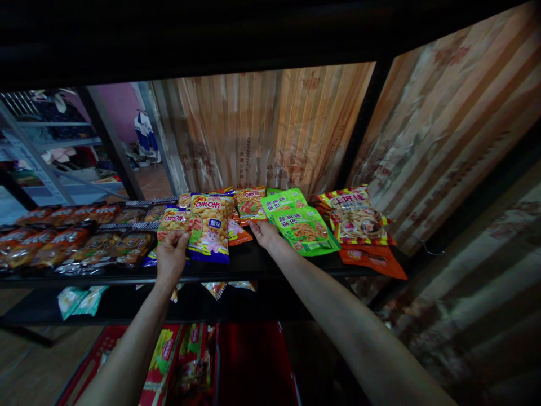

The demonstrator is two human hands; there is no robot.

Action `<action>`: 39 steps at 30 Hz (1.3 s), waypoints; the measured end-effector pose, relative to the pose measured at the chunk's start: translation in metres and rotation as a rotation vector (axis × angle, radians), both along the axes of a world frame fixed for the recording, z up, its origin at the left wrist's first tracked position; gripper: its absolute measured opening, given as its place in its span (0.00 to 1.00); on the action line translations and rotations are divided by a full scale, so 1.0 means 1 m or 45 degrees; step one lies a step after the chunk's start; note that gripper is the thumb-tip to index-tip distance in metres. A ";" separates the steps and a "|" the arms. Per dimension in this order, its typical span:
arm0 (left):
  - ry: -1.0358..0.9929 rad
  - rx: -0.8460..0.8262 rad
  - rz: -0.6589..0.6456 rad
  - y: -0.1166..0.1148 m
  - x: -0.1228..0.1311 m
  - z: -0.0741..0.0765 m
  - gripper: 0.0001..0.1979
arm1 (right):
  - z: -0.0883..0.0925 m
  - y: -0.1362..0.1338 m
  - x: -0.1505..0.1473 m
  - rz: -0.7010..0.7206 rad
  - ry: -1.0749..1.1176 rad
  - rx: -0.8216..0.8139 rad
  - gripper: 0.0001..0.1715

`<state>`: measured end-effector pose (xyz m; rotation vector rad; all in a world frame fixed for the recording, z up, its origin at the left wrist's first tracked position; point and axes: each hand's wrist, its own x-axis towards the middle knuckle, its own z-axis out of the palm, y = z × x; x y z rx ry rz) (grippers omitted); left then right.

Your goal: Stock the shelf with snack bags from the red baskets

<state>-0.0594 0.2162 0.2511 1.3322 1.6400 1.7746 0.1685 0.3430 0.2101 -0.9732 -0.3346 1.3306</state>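
Observation:
My left hand (172, 252) is closed, its thumb and fingers pinching the lower edge of a blue and yellow snack bag (172, 219). Right beside that bag, a larger bag of the same kind (210, 228) stands upright with its front toward me. My right hand (262, 232) has its fingertips at the bottom edge of an orange snack bag (250, 203) and appears to grip it there. Just right of this hand lie green snack pouches (303, 230), overlapping one another. Part of another orange bag (239, 232) shows between my hands.
Packed dark and orange packets (63, 245) fill the left of the black shelf (257, 269). At the right end are a red and yellow bag (353, 217) and an orange packet (376, 260). Below, teal packets (82, 301) lie on a lower shelf above a red crate (256, 361). A curtain (253, 129) hangs behind.

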 end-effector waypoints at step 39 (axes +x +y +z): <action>0.377 0.113 -0.090 -0.015 0.095 -0.008 0.11 | 0.064 -0.086 0.022 0.436 -0.713 0.430 0.23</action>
